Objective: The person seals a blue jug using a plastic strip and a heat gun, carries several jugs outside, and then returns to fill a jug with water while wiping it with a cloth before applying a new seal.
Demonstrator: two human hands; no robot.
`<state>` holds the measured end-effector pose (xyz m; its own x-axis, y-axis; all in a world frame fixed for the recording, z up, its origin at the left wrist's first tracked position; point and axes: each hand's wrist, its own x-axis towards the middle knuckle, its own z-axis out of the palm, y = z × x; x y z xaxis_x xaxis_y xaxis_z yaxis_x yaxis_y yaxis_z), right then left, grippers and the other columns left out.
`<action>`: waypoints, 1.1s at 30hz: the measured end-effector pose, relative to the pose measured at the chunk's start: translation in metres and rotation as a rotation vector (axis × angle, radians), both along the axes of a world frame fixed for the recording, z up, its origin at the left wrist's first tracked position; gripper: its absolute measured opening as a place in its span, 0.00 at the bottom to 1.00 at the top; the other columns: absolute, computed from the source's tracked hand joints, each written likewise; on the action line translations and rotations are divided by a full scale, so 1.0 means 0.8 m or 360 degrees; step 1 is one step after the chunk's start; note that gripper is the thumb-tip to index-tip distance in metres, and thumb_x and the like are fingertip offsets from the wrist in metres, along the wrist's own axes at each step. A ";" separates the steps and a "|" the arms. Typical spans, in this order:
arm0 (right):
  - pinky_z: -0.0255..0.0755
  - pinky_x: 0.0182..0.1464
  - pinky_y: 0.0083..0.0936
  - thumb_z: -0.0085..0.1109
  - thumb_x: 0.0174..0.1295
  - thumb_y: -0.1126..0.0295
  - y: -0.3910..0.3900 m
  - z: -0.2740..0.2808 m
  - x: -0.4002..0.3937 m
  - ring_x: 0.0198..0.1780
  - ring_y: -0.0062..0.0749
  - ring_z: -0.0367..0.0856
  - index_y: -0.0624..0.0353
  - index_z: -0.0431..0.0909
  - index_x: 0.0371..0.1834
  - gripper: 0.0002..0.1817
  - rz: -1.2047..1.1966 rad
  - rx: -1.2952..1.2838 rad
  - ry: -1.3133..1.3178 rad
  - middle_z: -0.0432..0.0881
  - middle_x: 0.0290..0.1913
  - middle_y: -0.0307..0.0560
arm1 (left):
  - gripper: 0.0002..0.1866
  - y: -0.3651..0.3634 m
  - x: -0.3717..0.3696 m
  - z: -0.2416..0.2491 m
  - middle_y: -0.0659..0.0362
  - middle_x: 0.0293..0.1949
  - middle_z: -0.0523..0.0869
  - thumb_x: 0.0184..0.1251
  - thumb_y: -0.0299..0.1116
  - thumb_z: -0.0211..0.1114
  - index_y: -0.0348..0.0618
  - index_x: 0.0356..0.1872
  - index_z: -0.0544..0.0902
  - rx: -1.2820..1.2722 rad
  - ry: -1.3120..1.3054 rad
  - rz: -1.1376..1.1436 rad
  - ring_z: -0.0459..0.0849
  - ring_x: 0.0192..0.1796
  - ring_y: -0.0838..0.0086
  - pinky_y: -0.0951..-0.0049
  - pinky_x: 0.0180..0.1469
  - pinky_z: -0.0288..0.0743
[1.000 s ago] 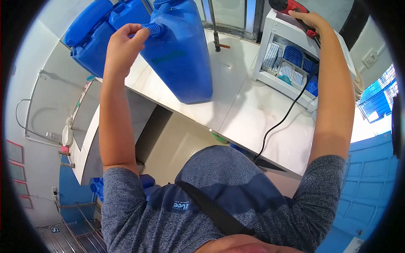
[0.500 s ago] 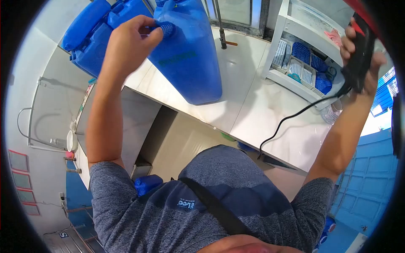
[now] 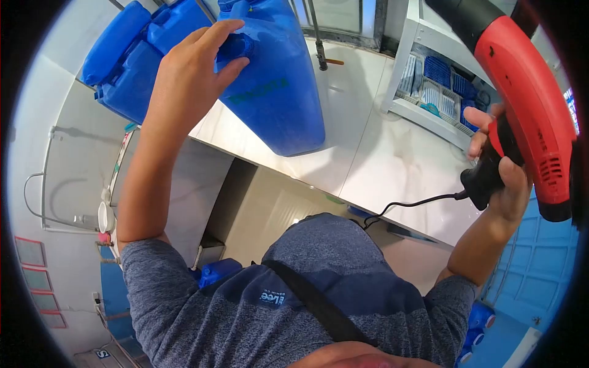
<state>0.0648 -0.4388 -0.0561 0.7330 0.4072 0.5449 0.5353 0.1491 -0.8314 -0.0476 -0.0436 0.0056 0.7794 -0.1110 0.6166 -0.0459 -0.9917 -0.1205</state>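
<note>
A large blue plastic jug point(image 3: 279, 104) with green lettering stands on the white tiled counter. My left hand point(image 3: 196, 73) is at its ridged blue cap point(image 3: 238, 46), thumb on one side and index finger on the other; the remaining fingers are partly hidden. On the right, my right hand point(image 3: 512, 184) is wrapped around the black handle of a red and black heat gun point(image 3: 524, 92). The gun is raised above the counter, its black nozzle toward the top of the view. A black cord point(image 3: 417, 203) trails from the handle toward the counter's front edge.
More blue jugs point(image 3: 132, 73) stand at the upper left. A white shelf unit point(image 3: 423, 116) with baskets of blue and white items and scissors is behind the heat gun. A tap with an orange lever point(image 3: 328, 61) rises behind the counter point(image 3: 368, 147).
My right hand has brought the heat gun down and further into view, its red body now showing. My left thumb and index finger have spread wider around the jug's cap.
</note>
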 end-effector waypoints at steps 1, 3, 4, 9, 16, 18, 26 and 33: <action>0.76 0.35 0.21 0.70 0.53 0.49 0.003 -0.001 -0.002 0.33 0.28 0.81 0.72 0.67 0.66 0.45 -0.0008 0.0015 0.0005 0.82 0.54 0.64 | 0.22 0.002 0.001 0.001 0.49 0.40 0.87 0.59 0.33 0.74 0.45 0.55 0.81 0.0030 0.0047 0.0031 0.87 0.41 0.52 0.61 0.46 0.81; 0.77 0.34 0.23 0.69 0.52 0.49 0.004 -0.011 -0.001 0.33 0.29 0.82 0.72 0.68 0.66 0.45 0.0029 0.0038 0.0032 0.81 0.56 0.65 | 0.22 0.005 0.002 0.002 0.49 0.40 0.87 0.58 0.33 0.75 0.45 0.55 0.82 0.0051 0.0048 0.0015 0.87 0.41 0.52 0.61 0.45 0.81; 0.77 0.34 0.23 0.69 0.52 0.49 0.005 -0.016 -0.001 0.33 0.30 0.83 0.72 0.69 0.67 0.45 0.0047 0.0050 0.0045 0.81 0.57 0.66 | 0.22 0.006 0.003 0.003 0.50 0.40 0.88 0.58 0.34 0.76 0.45 0.54 0.82 0.0074 0.0050 0.0000 0.87 0.41 0.53 0.61 0.45 0.81; 0.78 0.35 0.25 0.68 0.53 0.51 0.019 -0.032 0.002 0.34 0.32 0.84 0.72 0.68 0.68 0.44 0.0199 0.0071 0.0045 0.81 0.58 0.64 | 0.24 0.016 0.008 0.009 0.53 0.43 0.89 0.57 0.39 0.77 0.47 0.55 0.84 0.0136 0.0127 0.0025 0.87 0.39 0.61 0.66 0.45 0.81; 0.77 0.38 0.26 0.68 0.54 0.52 0.030 -0.041 0.007 0.36 0.33 0.83 0.72 0.66 0.70 0.45 0.0303 0.0138 0.0102 0.79 0.59 0.66 | 0.22 0.020 0.005 0.008 0.52 0.43 0.88 0.57 0.40 0.77 0.43 0.52 0.86 0.0279 0.0042 0.0045 0.86 0.44 0.55 0.62 0.49 0.80; 0.77 0.38 0.26 0.68 0.54 0.52 0.030 -0.044 0.008 0.36 0.34 0.83 0.72 0.66 0.70 0.45 0.0314 0.0147 0.0110 0.79 0.59 0.66 | 0.23 0.021 0.004 0.008 0.53 0.50 0.87 0.57 0.39 0.77 0.45 0.54 0.85 0.0148 0.0128 0.0118 0.86 0.49 0.58 0.63 0.52 0.80; 0.77 0.39 0.26 0.69 0.54 0.53 0.028 -0.053 0.015 0.37 0.34 0.83 0.71 0.67 0.69 0.44 0.0360 0.0149 0.0150 0.79 0.58 0.65 | 0.30 0.055 0.012 0.013 0.55 0.60 0.84 0.59 0.19 0.70 0.46 0.65 0.79 -0.0007 0.0306 -0.0454 0.84 0.60 0.61 0.64 0.66 0.77; 0.77 0.40 0.26 0.70 0.54 0.51 0.038 -0.053 0.017 0.37 0.34 0.83 0.70 0.67 0.69 0.44 0.0389 0.0116 0.0186 0.80 0.59 0.65 | 0.37 0.062 0.019 0.034 0.56 0.57 0.86 0.54 0.22 0.75 0.50 0.68 0.74 0.0258 0.0477 -0.0520 0.84 0.59 0.60 0.63 0.62 0.79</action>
<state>0.0784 -0.4081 -0.0986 0.6773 0.5426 0.4969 0.3772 0.3237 -0.8677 -0.0326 0.0062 0.0332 0.8286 -0.4563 0.3244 -0.4086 -0.8890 -0.2067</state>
